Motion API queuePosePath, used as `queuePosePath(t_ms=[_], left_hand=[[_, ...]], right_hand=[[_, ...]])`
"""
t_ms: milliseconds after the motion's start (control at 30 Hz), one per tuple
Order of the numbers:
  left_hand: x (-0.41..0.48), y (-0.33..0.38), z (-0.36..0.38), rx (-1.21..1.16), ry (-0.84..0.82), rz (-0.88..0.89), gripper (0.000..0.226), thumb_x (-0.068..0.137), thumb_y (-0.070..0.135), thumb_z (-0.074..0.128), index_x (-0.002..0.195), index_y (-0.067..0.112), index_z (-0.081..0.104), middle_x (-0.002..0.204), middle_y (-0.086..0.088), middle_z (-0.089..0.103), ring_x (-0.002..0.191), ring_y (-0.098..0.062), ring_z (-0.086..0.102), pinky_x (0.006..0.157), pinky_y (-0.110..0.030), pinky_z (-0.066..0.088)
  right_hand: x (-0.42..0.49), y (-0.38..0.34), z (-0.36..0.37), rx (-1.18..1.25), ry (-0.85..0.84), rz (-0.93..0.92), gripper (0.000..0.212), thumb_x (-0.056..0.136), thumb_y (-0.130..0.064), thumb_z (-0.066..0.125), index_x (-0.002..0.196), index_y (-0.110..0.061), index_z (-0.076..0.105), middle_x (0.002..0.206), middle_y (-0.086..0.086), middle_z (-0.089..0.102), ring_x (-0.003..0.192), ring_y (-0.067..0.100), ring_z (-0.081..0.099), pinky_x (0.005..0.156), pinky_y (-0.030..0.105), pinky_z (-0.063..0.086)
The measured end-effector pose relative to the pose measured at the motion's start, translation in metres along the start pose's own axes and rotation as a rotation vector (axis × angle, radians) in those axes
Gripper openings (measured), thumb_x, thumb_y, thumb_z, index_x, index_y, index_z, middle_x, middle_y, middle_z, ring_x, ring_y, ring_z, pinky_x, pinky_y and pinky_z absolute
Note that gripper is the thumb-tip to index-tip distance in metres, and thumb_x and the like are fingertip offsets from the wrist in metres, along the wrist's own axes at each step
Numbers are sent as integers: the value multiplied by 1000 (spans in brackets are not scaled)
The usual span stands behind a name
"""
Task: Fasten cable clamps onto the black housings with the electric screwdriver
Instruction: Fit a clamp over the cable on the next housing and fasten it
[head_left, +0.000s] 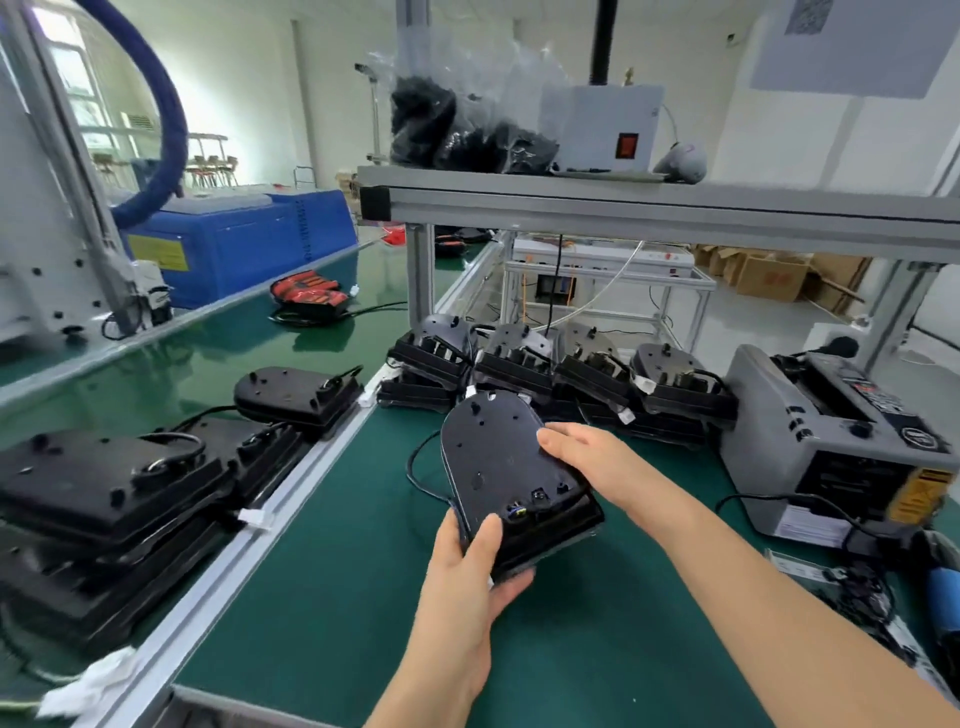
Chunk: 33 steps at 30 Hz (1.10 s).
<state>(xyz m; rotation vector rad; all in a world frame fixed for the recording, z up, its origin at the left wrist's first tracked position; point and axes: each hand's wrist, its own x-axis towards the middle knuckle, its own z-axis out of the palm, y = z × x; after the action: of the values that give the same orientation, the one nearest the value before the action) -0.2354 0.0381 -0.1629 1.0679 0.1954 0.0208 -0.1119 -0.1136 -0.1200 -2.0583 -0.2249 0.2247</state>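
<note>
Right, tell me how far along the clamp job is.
Done: unclear; a stack of housings sits on the left belt. In hand: left hand and right hand hold one housing, no tool in either. Left: probably the row of housings behind it.

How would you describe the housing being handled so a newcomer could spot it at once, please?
Start at the green table, left of the grey machine. In front of the row of black housings along its back is a single housing. It alone is held: the left hand grips its near end, the right hand its right side.
</note>
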Motion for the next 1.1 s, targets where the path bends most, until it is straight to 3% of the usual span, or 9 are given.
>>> queuePosePath(t_ms=[67,233,367,467,567,633,700,833,1100], left_hand=[[2,-1,0,-31,93,93,31,98,20,49,127,30,54,121,7,65,101,-12,67,75,-31,57],[25,20,-7,-2,298,323,43,100,22,44,142,30,39,123,14,62,84,-3,69,93,-42,52],[57,52,-29,-17,417,428,45,100,22,43,145,27,34,128,11,59,80,2,68,95,-43,50],[86,79,-54,-51,607,446,57,100,27,45,151,23,21,141,6,44,68,2,67,92,-35,51],[111,103,-87,-73,799,450,62,99,28,46,152,22,12,148,-1,32,83,-14,69,73,-23,53],[124,116,-105,-66,891,448,61,100,27,45,151,19,14,150,-9,28,82,-21,66,67,-24,52],[135,126,-115,-73,954,406,60,99,29,45,150,18,15,148,-16,28,94,-29,65,81,-34,54],[148,134,-112,-112,1035,295,62,100,30,45,151,20,12,149,-18,22,124,-38,47,103,-44,41],[162,146,-107,-222,1201,225,58,100,29,43,151,22,17,150,-15,25,134,-34,35,107,-43,32]], right_hand=[[13,-15,9,43,-39,-27,53,88,-60,51,133,-33,52,129,-15,58,119,8,53,109,35,33],[41,-52,40,144,104,-92,54,87,-57,55,128,-23,48,112,-14,59,98,2,56,78,22,41],[52,-75,63,190,-39,-86,63,88,-62,48,139,-25,40,124,-7,56,107,14,58,98,39,47],[46,-85,78,203,-118,-116,61,92,-59,44,143,-28,37,131,-12,49,113,7,54,103,37,44],[34,-75,86,140,-191,-116,52,93,-54,47,139,-31,43,128,-15,51,112,3,52,103,31,42],[26,-60,86,86,-217,-98,46,93,-51,49,135,-33,47,121,-20,54,109,0,52,101,28,43],[19,-41,83,22,-226,-79,41,94,-47,50,132,-33,50,117,-25,54,109,-4,52,100,26,44],[11,-7,69,-37,-208,-27,32,94,-42,53,125,-35,53,116,-28,53,108,-7,52,98,26,47],[-1,28,48,-33,-171,52,25,94,-36,56,119,-33,57,116,-22,59,108,-3,56,98,26,47]])
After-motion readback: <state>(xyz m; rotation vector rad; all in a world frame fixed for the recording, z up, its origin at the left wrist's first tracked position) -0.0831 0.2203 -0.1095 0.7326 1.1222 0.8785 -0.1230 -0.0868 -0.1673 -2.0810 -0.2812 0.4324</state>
